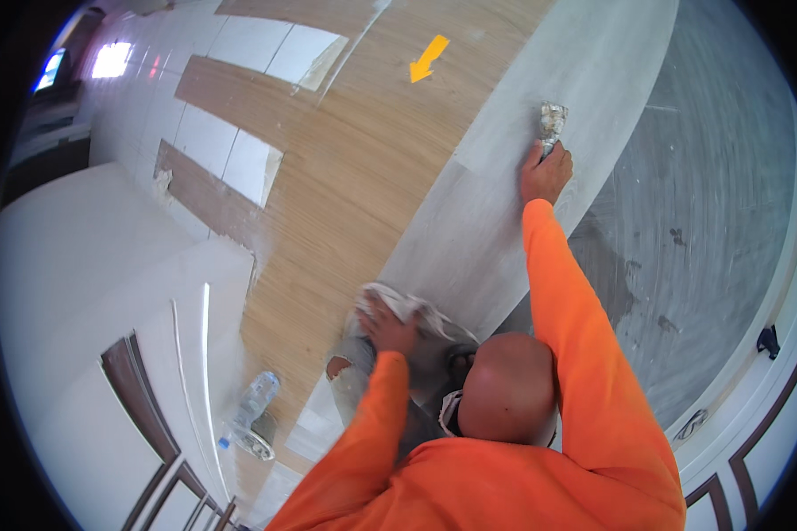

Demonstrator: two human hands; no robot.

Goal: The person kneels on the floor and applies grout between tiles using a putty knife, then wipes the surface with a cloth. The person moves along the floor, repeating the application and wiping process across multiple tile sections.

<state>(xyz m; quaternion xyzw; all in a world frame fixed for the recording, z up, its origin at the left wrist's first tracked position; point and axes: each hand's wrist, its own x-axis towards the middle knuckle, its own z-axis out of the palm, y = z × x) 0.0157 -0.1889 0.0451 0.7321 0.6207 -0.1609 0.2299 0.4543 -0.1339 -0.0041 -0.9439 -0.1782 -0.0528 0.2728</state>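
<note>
Fingers of right hand (548,175) wrap putty knife (553,122); left hand (388,326) blurred, fingers spread on white cloth (412,307). Grey planks (474,203) edge broad grey subfloor (700,203), right; tan planks (354,177) left.

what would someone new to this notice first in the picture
Probably the bright orange sleeves rising from the lower edge, with the right hand gripping a crusted scraper above and right of centre, over pale grey planks. The left hand lies on a white cloth just below the middle. Then the yellow arrow at the top, against tan planks.
</note>
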